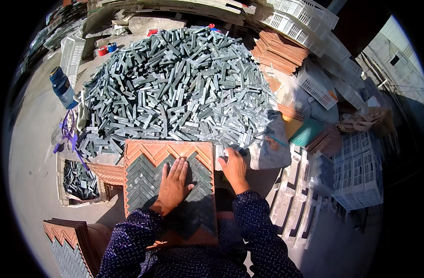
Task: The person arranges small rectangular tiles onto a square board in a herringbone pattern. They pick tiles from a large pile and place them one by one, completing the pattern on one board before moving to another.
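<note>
A blue bottle (63, 90) sits on sunlit concrete ground (31, 153) at left. At center, the left hand (173, 187) lies flat on gray strips (140, 183) set zigzag in an orange tray (195, 147) below a loose heap (184, 88); the right hand (234, 169) curls beside it, grip unclear, white crates (358, 169) stacked beyond at right.

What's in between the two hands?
In the head view, grey strips and the orange tray's right edge lie between the left hand and right hand.
</note>
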`<move>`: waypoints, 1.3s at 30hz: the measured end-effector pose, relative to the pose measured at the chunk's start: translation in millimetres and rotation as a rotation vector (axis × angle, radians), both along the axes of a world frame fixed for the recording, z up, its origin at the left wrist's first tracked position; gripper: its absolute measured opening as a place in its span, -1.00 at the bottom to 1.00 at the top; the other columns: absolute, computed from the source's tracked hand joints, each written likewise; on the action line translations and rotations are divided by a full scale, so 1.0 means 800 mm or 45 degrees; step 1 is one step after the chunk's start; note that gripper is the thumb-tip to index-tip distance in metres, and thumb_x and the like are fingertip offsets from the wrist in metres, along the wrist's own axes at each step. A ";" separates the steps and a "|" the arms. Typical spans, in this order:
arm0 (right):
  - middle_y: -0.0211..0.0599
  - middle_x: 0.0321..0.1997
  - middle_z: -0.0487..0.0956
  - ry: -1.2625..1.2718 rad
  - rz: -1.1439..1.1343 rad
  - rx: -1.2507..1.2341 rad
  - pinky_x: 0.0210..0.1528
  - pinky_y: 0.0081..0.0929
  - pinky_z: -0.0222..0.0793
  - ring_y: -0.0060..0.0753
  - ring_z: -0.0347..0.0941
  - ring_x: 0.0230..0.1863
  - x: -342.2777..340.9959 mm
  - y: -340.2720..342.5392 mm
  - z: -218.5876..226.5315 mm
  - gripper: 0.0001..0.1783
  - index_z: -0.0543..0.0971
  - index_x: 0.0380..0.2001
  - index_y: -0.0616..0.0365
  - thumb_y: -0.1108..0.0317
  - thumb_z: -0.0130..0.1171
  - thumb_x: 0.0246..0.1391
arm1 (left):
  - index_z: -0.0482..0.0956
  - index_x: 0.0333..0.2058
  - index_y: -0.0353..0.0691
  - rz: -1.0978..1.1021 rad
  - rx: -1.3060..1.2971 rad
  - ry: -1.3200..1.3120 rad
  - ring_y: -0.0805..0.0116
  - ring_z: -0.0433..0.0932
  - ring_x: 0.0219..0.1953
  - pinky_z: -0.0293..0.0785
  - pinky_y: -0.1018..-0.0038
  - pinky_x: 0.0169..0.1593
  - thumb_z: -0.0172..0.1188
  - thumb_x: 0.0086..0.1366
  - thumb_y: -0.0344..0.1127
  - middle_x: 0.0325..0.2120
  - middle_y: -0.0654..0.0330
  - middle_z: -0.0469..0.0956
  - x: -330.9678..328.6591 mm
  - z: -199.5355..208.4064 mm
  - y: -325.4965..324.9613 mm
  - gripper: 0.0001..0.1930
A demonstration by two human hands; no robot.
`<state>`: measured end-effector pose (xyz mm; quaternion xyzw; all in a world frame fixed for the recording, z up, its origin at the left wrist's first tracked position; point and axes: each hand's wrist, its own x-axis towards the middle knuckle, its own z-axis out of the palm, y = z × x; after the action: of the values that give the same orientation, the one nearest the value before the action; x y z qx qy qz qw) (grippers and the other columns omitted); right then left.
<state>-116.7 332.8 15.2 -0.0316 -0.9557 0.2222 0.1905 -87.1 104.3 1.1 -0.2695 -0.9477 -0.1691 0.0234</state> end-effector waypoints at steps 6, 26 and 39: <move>-0.10 -0.45 0.61 -0.227 -0.141 -0.411 -0.31 -0.31 0.44 -0.08 0.57 -0.36 -0.024 0.019 -0.011 -0.70 0.59 -0.35 0.21 0.32 0.34 -0.22 | 0.04 0.25 -0.38 -0.085 -0.093 0.094 0.16 -0.07 0.36 -0.15 0.10 0.33 0.01 0.20 0.15 0.31 0.02 -0.01 0.003 0.002 -0.010 -0.16; -0.10 -0.32 0.52 -0.191 0.369 -0.090 -0.29 -0.20 0.38 0.04 0.48 -0.30 0.009 -0.044 0.011 -0.80 0.53 -0.37 0.18 0.39 0.26 -0.11 | 0.10 0.21 -0.43 -0.064 -0.019 0.098 0.11 -0.05 0.35 -0.15 0.13 0.34 0.02 0.19 0.16 0.29 -0.02 0.03 0.008 0.010 -0.010 -0.17; -0.07 -0.36 0.57 -0.102 0.349 -0.405 -0.32 -0.38 0.43 -0.13 0.54 -0.37 0.009 -0.043 -0.005 -0.78 0.57 -0.33 0.24 0.57 0.22 -0.17 | 0.07 0.23 -0.42 -0.069 -0.036 0.095 0.10 -0.05 0.35 -0.17 0.13 0.34 -0.01 0.21 0.16 0.29 -0.03 0.02 0.010 0.008 -0.010 -0.17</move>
<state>-109.4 298.8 11.2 0.0602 -0.9107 0.3928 0.1131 -79.2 96.3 7.8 -0.3017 -0.9408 -0.1462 0.0503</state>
